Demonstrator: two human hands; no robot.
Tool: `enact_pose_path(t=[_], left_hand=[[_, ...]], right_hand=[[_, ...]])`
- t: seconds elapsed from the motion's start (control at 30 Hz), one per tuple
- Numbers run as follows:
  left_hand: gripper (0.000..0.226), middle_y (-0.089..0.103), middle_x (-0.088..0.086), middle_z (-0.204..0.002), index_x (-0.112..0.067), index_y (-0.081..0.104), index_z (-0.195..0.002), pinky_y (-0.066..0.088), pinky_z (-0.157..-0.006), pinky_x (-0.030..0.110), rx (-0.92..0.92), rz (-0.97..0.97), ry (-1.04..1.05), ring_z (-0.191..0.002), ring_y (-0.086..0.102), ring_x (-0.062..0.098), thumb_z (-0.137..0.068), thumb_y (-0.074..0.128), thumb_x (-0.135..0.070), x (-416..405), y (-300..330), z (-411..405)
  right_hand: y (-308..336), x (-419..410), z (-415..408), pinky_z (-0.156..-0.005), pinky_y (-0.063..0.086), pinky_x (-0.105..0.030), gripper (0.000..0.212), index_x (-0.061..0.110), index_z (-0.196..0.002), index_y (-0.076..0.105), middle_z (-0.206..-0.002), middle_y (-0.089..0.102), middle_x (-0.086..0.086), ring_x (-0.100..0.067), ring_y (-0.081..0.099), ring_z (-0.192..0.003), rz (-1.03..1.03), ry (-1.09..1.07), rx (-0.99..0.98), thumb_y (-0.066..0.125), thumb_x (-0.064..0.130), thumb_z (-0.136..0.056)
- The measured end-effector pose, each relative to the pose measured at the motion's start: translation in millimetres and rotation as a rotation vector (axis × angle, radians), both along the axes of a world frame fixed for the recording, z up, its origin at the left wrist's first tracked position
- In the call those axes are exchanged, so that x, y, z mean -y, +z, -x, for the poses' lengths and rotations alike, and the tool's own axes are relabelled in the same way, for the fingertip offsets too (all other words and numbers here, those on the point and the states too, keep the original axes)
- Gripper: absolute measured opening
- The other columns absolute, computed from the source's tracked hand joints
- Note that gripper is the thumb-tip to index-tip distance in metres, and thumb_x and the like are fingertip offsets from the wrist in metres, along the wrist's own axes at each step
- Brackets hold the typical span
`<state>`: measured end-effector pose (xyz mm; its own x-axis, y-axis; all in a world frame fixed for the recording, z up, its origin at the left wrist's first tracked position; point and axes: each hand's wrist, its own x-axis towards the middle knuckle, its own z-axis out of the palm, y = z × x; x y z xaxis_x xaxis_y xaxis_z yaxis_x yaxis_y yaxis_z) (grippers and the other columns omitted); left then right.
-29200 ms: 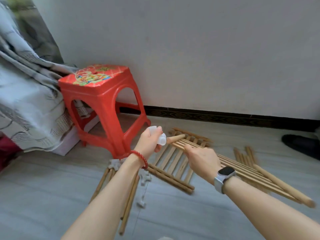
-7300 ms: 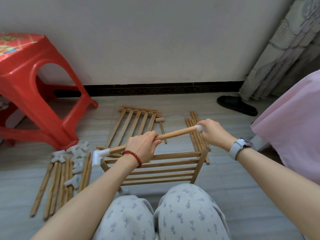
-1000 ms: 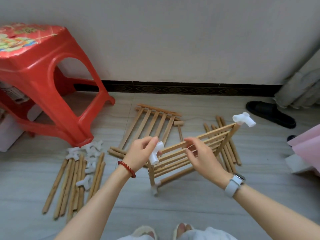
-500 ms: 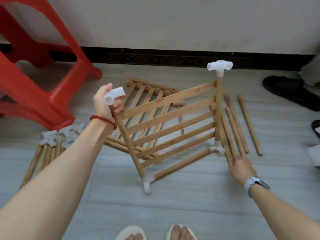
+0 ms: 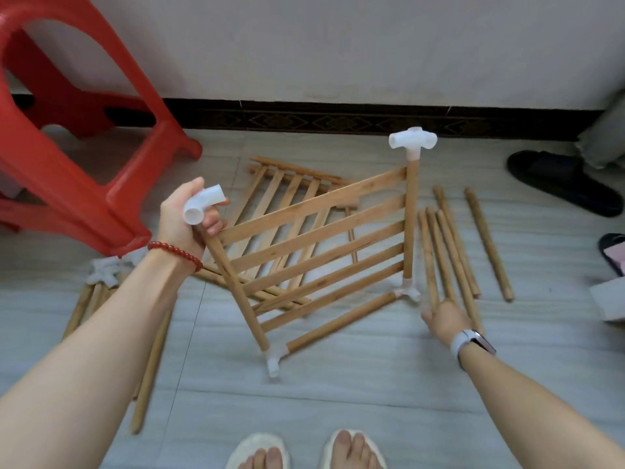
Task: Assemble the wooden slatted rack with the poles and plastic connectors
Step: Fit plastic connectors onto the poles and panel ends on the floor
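Observation:
A slatted wooden panel stands tilted on the floor, framed by poles with white plastic connectors at its corners. My left hand grips the white connector on top of the left pole. Another connector caps the right pole, and two more sit at the bottom corners. My right hand is low on the floor at the near ends of several loose poles; its fingers are hidden and blurred. A second slatted panel lies flat behind.
A red plastic stool stands at the left. More poles and a pile of white connectors lie by my left arm. A black slipper lies at the right near the wall. My feet are at the bottom edge.
My right hand let go of the panel and dropped to the loose poles on the floor at the right. My left hand keeps the panel upright by its connector.

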<state>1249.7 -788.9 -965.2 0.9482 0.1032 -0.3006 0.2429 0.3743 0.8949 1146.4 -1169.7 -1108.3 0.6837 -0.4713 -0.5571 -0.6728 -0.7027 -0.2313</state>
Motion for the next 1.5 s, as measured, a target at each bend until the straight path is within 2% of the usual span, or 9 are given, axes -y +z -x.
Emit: enact_pose_path(t=[0.1, 0.27, 0.5, 0.63, 0.73, 0.83, 1.03, 1.17, 1.5], left_hand=[[0.032, 0.05, -0.005, -0.048, -0.012, 0.049, -0.073, 0.037, -0.045, 0.018, 0.06, -0.169, -0.112, -0.037, 0.038, 0.006, -0.088, 0.051, -0.041, 3.8, 23.0, 27.6], [0.042, 0.046, -0.006, -0.053, -0.012, 0.053, -0.073, 0.033, -0.059, 0.026, 0.044, -0.446, -0.346, -0.057, 0.04, 0.014, -0.067, 0.069, -0.05, -1.0, 58.3, 71.9], [0.015, 0.059, -0.012, -0.062, -0.022, 0.062, -0.073, 0.035, -0.062, 0.023, 0.059, -0.849, -0.485, -0.067, 0.051, 0.008, -0.081, 0.07, -0.032, -29.4, 85.4, 117.3], [0.012, 0.057, -0.008, -0.079, -0.023, 0.06, -0.085, 0.036, -0.062, 0.021, 0.096, -1.084, -0.381, -0.076, 0.052, 0.009, -0.083, 0.067, -0.032, -27.7, 88.0, 127.0], [0.026, 0.054, 0.0, -0.099, -0.014, 0.059, -0.107, 0.036, -0.076, 0.026, 0.145, -1.256, -0.328, -0.092, 0.049, 0.016, -0.087, 0.062, -0.031, -17.0, 84.3, 133.2], [0.026, 0.05, 0.001, -0.101, -0.013, 0.056, -0.108, 0.035, -0.074, 0.024, 0.164, -1.211, -0.35, -0.088, 0.046, 0.014, -0.089, 0.058, -0.032, -15.7, 83.9, 137.7], [0.012, 0.054, -0.005, -0.09, -0.024, 0.051, -0.094, 0.033, -0.058, 0.017, 0.173, -1.192, -0.418, -0.081, 0.048, 0.01, -0.086, 0.061, -0.023, -23.6, 85.7, 138.0], [0.007, 0.06, -0.008, -0.072, -0.029, 0.06, -0.081, 0.045, -0.062, 0.026, 0.093, -1.245, -0.528, -0.075, 0.057, 0.016, -0.08, 0.065, -0.023, -26.4, 94.7, 124.7], [0.026, 0.053, -0.009, -0.084, -0.033, 0.054, -0.09, 0.035, -0.055, 0.02, 0.175, -0.983, -0.351, -0.07, 0.05, 0.004, -0.077, 0.07, -0.016, -23.7, 74.9, 123.6]], right_hand=[[26.4, -8.3, 11.3, -0.053, 0.03, -0.03, 0.021, 0.005, -0.074, 0.05, -0.068, 0.05, -0.008, -0.026, 0.046, -0.066, -0.198, -0.092, 0.245, 0.054, 0.019, -0.09], [91.2, -35.8, 31.6, -0.055, 0.039, -0.028, 0.01, 0.011, -0.082, 0.05, -0.063, 0.048, -0.002, -0.017, 0.046, -0.058, -0.536, -0.327, 0.683, 0.053, 0.016, -0.091], [188.0, -60.4, 56.0, -0.058, 0.045, -0.009, 0.017, 0.014, -0.089, 0.055, -0.071, 0.062, 0.002, 0.001, 0.06, -0.061, -0.675, -0.07, 0.943, 0.054, -0.002, -0.084], [231.1, -79.7, 61.7, -0.048, 0.046, -0.021, 0.012, 0.023, -0.093, 0.053, -0.049, 0.053, 0.006, -0.011, 0.053, -0.047, -0.807, 0.015, 0.985, 0.053, 0.012, -0.091], [250.4, -105.7, 65.2, -0.043, 0.038, -0.016, 0.004, 0.03, -0.091, 0.054, -0.051, 0.047, 0.015, -0.002, 0.045, -0.047, -0.634, 0.174, 0.893, 0.054, 0.034, -0.091], [266.7, -127.5, 65.5, -0.057, 0.042, -0.023, 0.032, 0.03, -0.106, 0.041, -0.079, 0.052, 0.016, -0.002, 0.054, -0.07, -0.333, 0.494, 0.664, 0.042, 0.057, -0.089], [285.2, -178.8, 43.6, -0.057, 0.033, -0.029, 0.006, 0.013, -0.094, 0.039, -0.092, 0.044, -0.003, -0.02, 0.044, -0.069, 0.104, 1.038, 0.5, 0.039, 0.008, -0.094], [276.8, -213.8, 27.2, -0.048, 0.024, -0.029, 0.015, 0.019, -0.106, 0.038, -0.074, 0.048, 0.001, -0.021, 0.041, -0.056, 0.396, 1.283, 0.544, 0.034, 0.031, -0.1], [236.2, -227.6, -1.1, -0.049, 0.026, -0.03, 0.019, 0.021, -0.087, 0.033, -0.074, 0.047, 0.005, -0.02, 0.044, -0.059, 0.337, 1.349, 0.612, 0.035, 0.035, -0.099]])
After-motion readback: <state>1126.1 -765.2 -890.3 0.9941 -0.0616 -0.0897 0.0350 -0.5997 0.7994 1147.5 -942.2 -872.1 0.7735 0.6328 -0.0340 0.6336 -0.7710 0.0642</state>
